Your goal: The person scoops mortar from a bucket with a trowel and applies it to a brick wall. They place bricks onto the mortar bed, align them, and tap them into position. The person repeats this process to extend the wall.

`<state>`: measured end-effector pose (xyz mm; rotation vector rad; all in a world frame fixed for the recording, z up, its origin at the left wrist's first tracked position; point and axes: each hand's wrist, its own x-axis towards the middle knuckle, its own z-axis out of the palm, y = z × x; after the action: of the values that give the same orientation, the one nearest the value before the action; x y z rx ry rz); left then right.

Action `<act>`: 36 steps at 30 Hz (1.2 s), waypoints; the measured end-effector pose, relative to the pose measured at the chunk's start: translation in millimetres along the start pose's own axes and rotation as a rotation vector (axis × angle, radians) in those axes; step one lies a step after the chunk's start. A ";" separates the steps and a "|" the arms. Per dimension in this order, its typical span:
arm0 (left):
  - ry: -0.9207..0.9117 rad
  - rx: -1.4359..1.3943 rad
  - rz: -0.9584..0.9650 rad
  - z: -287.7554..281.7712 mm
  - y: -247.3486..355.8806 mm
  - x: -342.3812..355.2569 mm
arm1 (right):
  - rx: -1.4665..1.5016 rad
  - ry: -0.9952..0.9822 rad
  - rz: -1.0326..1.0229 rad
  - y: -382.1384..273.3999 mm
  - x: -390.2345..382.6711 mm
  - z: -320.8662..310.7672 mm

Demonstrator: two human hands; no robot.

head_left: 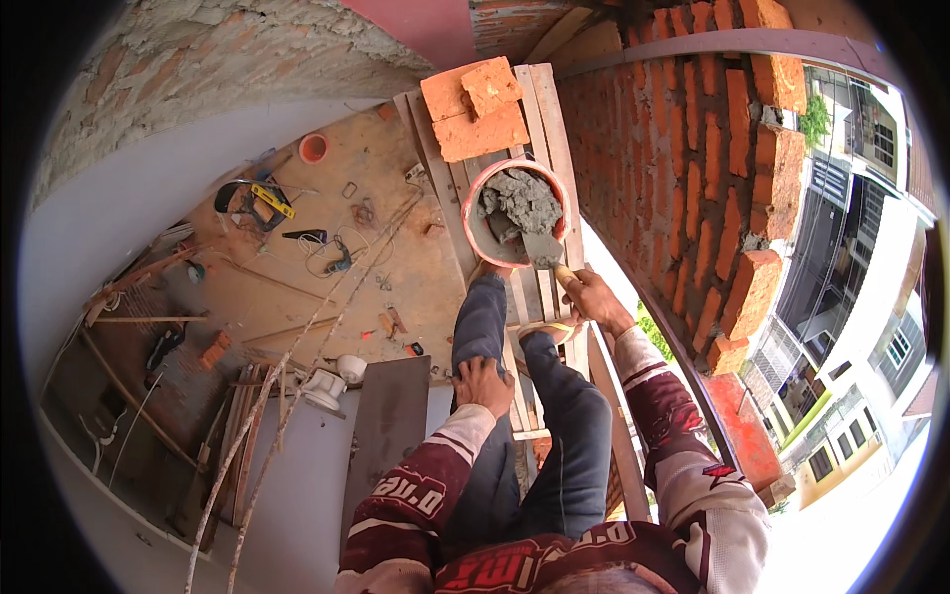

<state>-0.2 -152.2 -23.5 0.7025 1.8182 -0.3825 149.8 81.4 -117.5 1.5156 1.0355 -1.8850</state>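
Note:
My right hand is closed around the wooden handle of a trowel. The trowel's grey blade dips into the near right side of an orange bucket. Wet grey mortar is heaped inside, highest toward the far side. My left hand lies on my left knee with its fingers spread, holding nothing. Beyond the bucket, several orange bricks sit on the planks, with a broken piece on top of them.
I am up on a narrow scaffold of wooden planks. A partly built brick wall rises on the right, with a drop to the street beyond. Far below on the left floor lie a yellow level, another orange bucket, cables and tools. Ropes hang at the left.

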 end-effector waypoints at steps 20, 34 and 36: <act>0.046 0.020 0.047 4.7 -1.3 0.0 | -0.697 0.196 -0.350 34.2 125.0 60.3; 0.069 0.032 0.056 23.2 -5.9 -9.4 | -1.089 0.518 -0.393 50.4 70.8 36.9; 0.063 0.051 0.044 20.7 -4.6 -8.5 | -1.012 0.514 -0.431 38.2 57.6 29.5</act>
<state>14.2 -170.0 -23.2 0.7969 1.8547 -0.3825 147.8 39.6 -179.9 1.1713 2.2337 -0.8344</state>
